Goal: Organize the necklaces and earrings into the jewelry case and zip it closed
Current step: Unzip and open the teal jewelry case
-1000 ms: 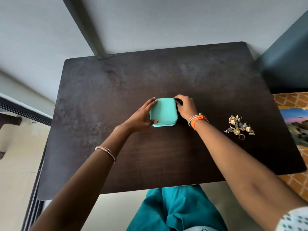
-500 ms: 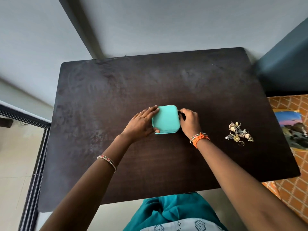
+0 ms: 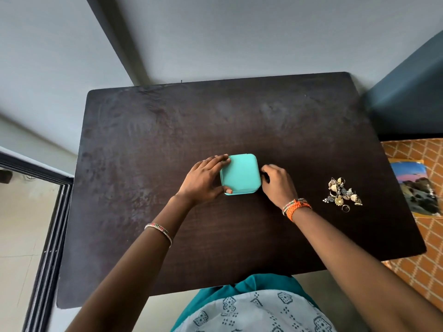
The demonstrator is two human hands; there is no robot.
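Basically a dark table [image 3: 167, 140] filled the view. Left hand [image 3: 203, 183] gripped the teal jewelry case [image 3: 240, 173] at table center, lid down, fingers on its far-left corner and thumb on its near-left corner. Right hand [image 3: 275, 183] was curled against its right side, apparently pinching something there – can't tell what. Jewelry pile [image 3: 341, 194] lay well apart, to the right.

Dark table [image 3: 167, 130] bare across far half and left side. Teal jewelry case [image 3: 240, 174] sits mid-table, left hand [image 3: 203, 182] and right hand [image 3: 276, 183] flanking it, blocking both sides. Jewelry pile [image 3: 341, 194] lies well right; open strip between it and right hand.
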